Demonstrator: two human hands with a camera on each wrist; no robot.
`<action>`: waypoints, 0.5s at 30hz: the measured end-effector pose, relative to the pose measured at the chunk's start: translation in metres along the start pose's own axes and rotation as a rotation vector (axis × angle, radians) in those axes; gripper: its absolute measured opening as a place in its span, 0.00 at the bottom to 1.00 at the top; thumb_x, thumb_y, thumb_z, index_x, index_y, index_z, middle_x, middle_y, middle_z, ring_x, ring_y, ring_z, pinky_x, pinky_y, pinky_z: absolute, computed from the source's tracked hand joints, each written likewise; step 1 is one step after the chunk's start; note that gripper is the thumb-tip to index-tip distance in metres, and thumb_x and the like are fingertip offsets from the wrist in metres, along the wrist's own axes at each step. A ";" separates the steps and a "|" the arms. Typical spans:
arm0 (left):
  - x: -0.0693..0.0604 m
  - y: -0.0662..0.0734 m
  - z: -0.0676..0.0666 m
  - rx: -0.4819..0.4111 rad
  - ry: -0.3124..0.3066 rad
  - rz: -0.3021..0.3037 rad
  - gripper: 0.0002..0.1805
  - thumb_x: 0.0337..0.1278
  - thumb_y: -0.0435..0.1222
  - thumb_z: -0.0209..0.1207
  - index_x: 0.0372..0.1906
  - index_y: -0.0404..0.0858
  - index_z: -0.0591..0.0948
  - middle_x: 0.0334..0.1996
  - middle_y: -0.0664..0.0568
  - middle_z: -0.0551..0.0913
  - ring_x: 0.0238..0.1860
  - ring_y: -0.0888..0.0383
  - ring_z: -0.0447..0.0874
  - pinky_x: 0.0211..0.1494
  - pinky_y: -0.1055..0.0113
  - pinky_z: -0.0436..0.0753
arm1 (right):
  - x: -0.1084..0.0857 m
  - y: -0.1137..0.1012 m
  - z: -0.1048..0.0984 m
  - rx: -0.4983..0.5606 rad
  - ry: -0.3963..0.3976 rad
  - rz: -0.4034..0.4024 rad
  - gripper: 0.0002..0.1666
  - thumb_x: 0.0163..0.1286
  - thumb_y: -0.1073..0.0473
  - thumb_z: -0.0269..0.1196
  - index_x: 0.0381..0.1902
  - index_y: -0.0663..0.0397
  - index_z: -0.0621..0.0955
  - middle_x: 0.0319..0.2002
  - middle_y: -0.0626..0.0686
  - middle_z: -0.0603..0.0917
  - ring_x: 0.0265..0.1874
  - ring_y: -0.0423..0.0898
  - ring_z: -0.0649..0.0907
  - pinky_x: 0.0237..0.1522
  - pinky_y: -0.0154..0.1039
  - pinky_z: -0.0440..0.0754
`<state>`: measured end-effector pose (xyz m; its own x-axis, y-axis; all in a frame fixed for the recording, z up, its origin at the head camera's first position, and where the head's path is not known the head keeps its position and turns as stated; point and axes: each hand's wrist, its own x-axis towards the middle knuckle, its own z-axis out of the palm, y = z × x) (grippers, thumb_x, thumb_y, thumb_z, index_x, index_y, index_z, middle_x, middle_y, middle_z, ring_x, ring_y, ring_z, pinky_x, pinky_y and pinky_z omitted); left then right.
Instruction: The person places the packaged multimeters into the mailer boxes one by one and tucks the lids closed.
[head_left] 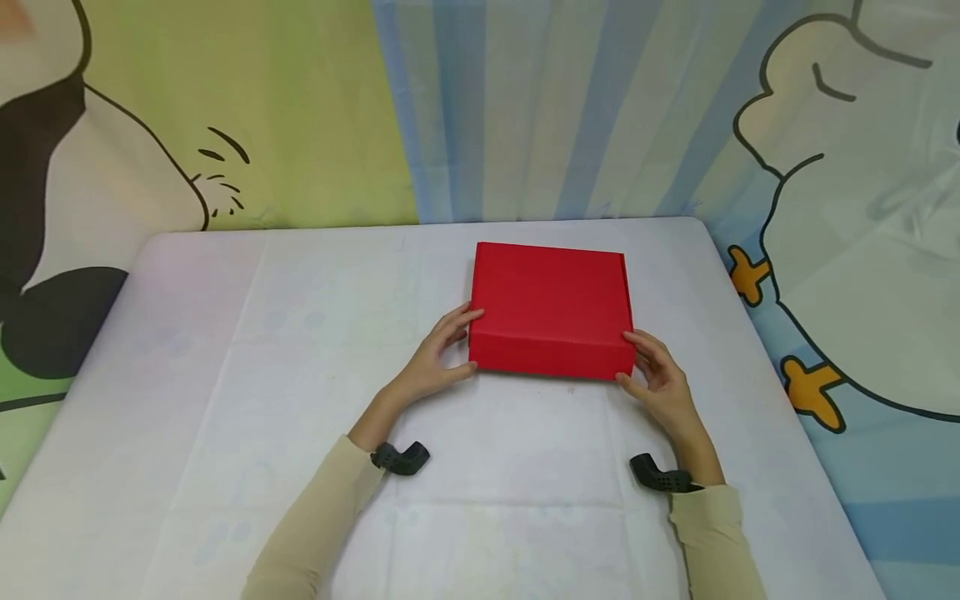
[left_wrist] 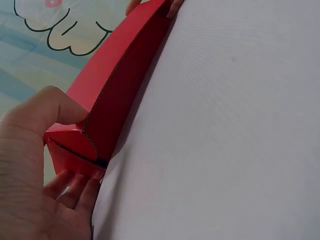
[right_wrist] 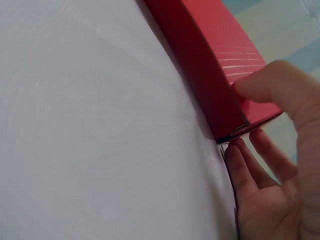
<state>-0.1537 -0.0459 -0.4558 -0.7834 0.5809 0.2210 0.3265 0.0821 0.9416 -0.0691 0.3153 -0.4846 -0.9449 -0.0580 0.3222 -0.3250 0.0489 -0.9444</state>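
A closed red cardboard box (head_left: pixel 551 304) lies flat on the white-covered table. My left hand (head_left: pixel 431 364) grips its left side near the front corner; in the left wrist view, the left hand (left_wrist: pixel 27 145) has its thumb on the box (left_wrist: pixel 102 77) and its fingers against the end. At the right front corner is my right hand (head_left: pixel 666 390), thumb at the front and fingers along the side. The right wrist view shows the right hand (right_wrist: pixel 270 207) with its thumb pressed on the box (right_wrist: pixel 210 75) and fingertips at the end edge. The box's underside is hidden.
The table (head_left: pixel 315 283) wears a white cloth with faint creases. Cartoon-printed curtains (head_left: pixel 300 108) hang behind it and at both sides. A black strap device sits on each wrist, at the cuff of a beige sleeve (head_left: pixel 318 525).
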 end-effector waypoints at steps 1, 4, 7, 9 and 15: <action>0.000 -0.005 0.001 0.013 0.007 -0.005 0.38 0.50 0.20 0.61 0.70 0.29 0.64 0.74 0.37 0.54 0.73 0.43 0.53 0.70 0.46 0.65 | 0.000 0.000 0.000 -0.010 0.006 0.001 0.37 0.57 0.85 0.60 0.66 0.73 0.67 0.66 0.52 0.66 0.63 0.43 0.71 0.64 0.29 0.69; 0.002 -0.020 0.003 0.050 0.040 -0.017 0.39 0.49 0.20 0.63 0.70 0.34 0.66 0.73 0.41 0.56 0.73 0.45 0.55 0.68 0.48 0.68 | 0.001 0.000 0.002 -0.048 0.029 0.007 0.36 0.57 0.84 0.61 0.65 0.74 0.68 0.65 0.51 0.67 0.61 0.42 0.73 0.62 0.29 0.70; 0.003 -0.033 0.004 0.077 0.069 -0.012 0.40 0.48 0.22 0.65 0.69 0.39 0.68 0.73 0.45 0.58 0.72 0.49 0.57 0.66 0.50 0.71 | 0.002 -0.002 0.004 -0.102 0.063 0.033 0.35 0.57 0.83 0.62 0.63 0.73 0.70 0.63 0.49 0.69 0.58 0.39 0.75 0.60 0.28 0.72; 0.004 -0.036 0.004 0.089 0.083 0.003 0.39 0.48 0.23 0.67 0.68 0.41 0.69 0.72 0.47 0.59 0.71 0.51 0.58 0.65 0.52 0.73 | 0.003 -0.003 0.005 -0.130 0.083 0.048 0.33 0.56 0.83 0.63 0.62 0.73 0.71 0.62 0.48 0.69 0.56 0.38 0.77 0.58 0.27 0.73; 0.004 -0.038 0.005 0.126 0.111 0.040 0.36 0.49 0.24 0.67 0.66 0.42 0.72 0.71 0.48 0.63 0.70 0.51 0.61 0.62 0.54 0.77 | 0.004 -0.003 0.009 -0.173 0.150 0.060 0.30 0.55 0.83 0.64 0.58 0.75 0.74 0.59 0.48 0.72 0.51 0.37 0.79 0.54 0.26 0.76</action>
<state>-0.1664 -0.0426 -0.4923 -0.8200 0.4929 0.2908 0.4167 0.1658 0.8938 -0.0719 0.3061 -0.4809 -0.9538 0.0980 0.2841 -0.2578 0.2190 -0.9411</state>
